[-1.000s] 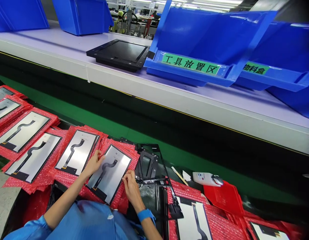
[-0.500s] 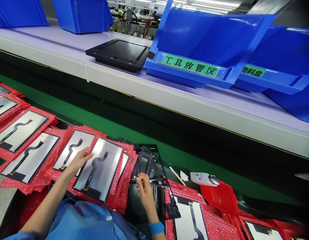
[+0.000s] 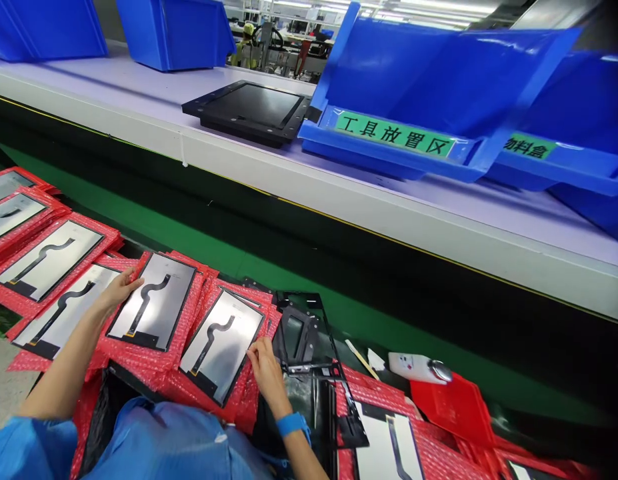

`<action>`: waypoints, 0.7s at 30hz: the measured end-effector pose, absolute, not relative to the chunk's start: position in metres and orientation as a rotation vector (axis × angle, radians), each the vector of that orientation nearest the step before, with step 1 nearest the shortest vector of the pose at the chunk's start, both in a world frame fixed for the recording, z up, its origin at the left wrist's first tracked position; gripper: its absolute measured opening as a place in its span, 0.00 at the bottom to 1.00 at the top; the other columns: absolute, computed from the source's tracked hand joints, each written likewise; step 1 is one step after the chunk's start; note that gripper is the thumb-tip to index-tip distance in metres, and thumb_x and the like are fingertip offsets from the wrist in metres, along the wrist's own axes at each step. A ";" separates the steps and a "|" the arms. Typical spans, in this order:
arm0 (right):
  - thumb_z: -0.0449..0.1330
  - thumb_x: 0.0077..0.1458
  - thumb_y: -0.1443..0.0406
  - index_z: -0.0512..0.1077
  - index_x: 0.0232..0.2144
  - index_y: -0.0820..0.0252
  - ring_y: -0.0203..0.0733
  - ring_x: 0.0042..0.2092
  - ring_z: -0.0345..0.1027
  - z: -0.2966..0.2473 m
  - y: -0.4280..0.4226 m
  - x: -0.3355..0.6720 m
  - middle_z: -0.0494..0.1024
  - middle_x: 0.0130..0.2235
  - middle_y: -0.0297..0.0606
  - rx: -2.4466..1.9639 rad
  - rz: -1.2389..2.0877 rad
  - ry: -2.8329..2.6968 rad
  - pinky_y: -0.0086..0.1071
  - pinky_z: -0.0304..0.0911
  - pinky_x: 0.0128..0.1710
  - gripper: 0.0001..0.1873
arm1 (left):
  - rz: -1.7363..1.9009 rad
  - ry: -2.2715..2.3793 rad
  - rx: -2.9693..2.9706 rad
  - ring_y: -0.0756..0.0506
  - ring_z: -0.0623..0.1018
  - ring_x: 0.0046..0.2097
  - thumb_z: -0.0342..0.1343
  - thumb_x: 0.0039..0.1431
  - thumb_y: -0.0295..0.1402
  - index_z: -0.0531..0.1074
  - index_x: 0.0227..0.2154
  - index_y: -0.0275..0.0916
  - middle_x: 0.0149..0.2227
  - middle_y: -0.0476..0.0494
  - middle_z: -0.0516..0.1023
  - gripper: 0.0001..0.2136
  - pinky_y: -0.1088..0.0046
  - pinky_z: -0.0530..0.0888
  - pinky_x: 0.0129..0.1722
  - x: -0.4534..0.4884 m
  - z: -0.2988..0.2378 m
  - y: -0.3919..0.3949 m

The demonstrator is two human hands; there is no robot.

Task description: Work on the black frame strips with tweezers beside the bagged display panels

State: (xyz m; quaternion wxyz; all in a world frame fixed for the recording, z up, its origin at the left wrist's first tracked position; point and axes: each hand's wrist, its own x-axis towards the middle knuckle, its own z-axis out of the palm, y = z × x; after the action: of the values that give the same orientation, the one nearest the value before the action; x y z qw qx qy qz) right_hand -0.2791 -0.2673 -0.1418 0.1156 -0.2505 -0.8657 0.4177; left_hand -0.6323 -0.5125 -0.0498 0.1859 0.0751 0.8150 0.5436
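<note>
My left hand (image 3: pixel 119 288) is closed at the upper left edge of an LCD panel (image 3: pixel 161 313), its thumb and fingertips on the rim. This panel has a silver back with a curved black flex cable and lies over a red bubble-wrap stack. My right hand (image 3: pixel 266 367) pinches the right edge of a second LCD panel (image 3: pixel 229 353), which rests on the neighbouring pile of red bubble wrap (image 3: pixel 201 400). Close by on the right is a thin black frame (image 3: pixel 333 347). Some of my fingers are hidden from view.
More panels on red bubble wrap (image 3: pixel 53 257) line the left. To the right lie a white bottle (image 3: pixel 413 367), a red tray (image 3: pixel 453 407) and another panel (image 3: pixel 389 447). Blue bins (image 3: pixel 419 93) and a black framed screen (image 3: pixel 249 110) stand on the shelf ahead.
My left hand has carried an LCD panel leftward onto the left stack. My right hand has moved left from beside the black frame to the edge of the panel uncovered there.
</note>
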 end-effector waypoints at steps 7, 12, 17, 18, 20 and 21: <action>0.45 0.63 0.62 0.65 0.33 0.55 0.42 0.34 0.68 -0.148 -0.274 -0.280 0.65 0.40 0.39 -0.785 1.044 -2.583 0.33 0.61 0.28 0.10 | 1.178 2.769 0.664 0.31 0.61 0.59 0.51 0.58 0.36 0.67 0.48 0.36 0.54 0.30 0.66 0.16 0.50 0.59 0.56 -0.583 -0.074 -0.485; 0.44 0.64 0.60 0.65 0.40 0.55 0.45 0.38 0.69 -0.155 -0.278 -0.276 0.66 0.43 0.42 -0.842 0.981 -2.577 0.35 0.63 0.32 0.11 | 0.834 2.658 1.131 0.38 0.70 0.48 0.47 0.60 0.29 0.71 0.43 0.40 0.43 0.37 0.75 0.12 0.61 0.65 0.50 -0.503 -0.110 -0.435; 0.46 0.64 0.61 0.66 0.36 0.54 0.42 0.37 0.69 -0.162 -0.277 -0.275 0.65 0.43 0.39 -0.837 0.985 -2.591 0.33 0.63 0.32 0.10 | 0.529 2.738 1.159 0.31 0.69 0.45 0.42 0.62 0.27 0.73 0.38 0.30 0.36 0.27 0.75 0.14 0.52 0.60 0.46 -0.479 -0.128 -0.409; 0.47 0.64 0.61 0.67 0.35 0.54 0.41 0.36 0.69 -0.163 -0.276 -0.276 0.65 0.43 0.39 -0.829 0.992 -2.593 0.33 0.63 0.31 0.10 | 0.480 2.743 1.163 0.31 0.69 0.44 0.41 0.63 0.27 0.73 0.37 0.29 0.35 0.26 0.75 0.14 0.52 0.60 0.45 -0.480 -0.128 -0.407; 0.47 0.63 0.63 0.66 0.34 0.55 0.41 0.36 0.68 -0.164 -0.274 -0.276 0.64 0.42 0.40 -0.804 1.012 -2.590 0.32 0.63 0.30 0.10 | 0.398 2.748 1.167 0.31 0.69 0.44 0.42 0.63 0.27 0.73 0.36 0.29 0.34 0.25 0.75 0.14 0.52 0.59 0.44 -0.482 -0.128 -0.404; 0.46 0.63 0.63 0.66 0.34 0.55 0.42 0.37 0.68 -0.165 -0.274 -0.276 0.64 0.42 0.40 -0.787 1.026 -2.585 0.32 0.63 0.30 0.09 | 0.364 2.750 1.165 0.31 0.69 0.43 0.42 0.63 0.28 0.73 0.35 0.29 0.34 0.26 0.75 0.14 0.53 0.59 0.44 -0.482 -0.127 -0.404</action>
State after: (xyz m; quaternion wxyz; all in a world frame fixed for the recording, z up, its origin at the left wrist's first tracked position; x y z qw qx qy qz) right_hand -0.2755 -0.2737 -0.1650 0.1254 -0.2702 -0.8873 0.3522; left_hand -0.4818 -0.4035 -0.1271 0.0666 0.3863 0.9120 0.1207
